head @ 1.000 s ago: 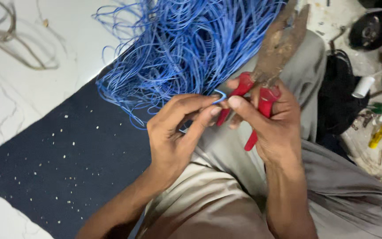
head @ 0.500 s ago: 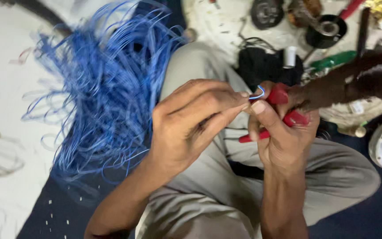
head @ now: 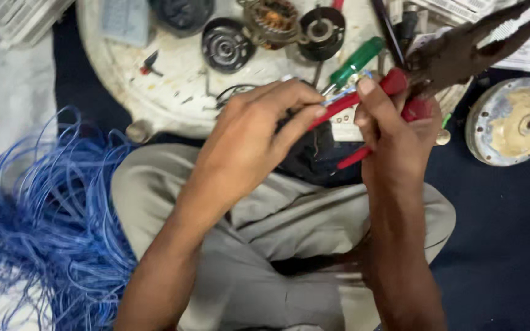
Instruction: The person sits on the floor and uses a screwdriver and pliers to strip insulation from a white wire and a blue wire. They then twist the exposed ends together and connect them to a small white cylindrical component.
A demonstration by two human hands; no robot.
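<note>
My right hand (head: 394,132) grips rusty pliers (head: 461,52) by their red handles, jaws pointing up and to the right. My left hand (head: 256,135) pinches a short piece of blue wire (head: 340,97) between thumb and fingertips, right against the pliers' handles. Both hands are raised above my lap, over grey trousers (head: 277,245). A big tangle of blue wire (head: 44,233) lies at the lower left.
A round white tray (head: 173,86) ahead holds motor parts, a green-handled screwdriver (head: 354,61) and small tools. A round metal disc with a shaft (head: 510,119) lies to the right on dark blue cloth (head: 504,245). Papers lie at the top right.
The view has swung from the blue wire pile toward the tray of parts. Both hands stay together, the left still pinching the wire piece at the pliers.
</note>
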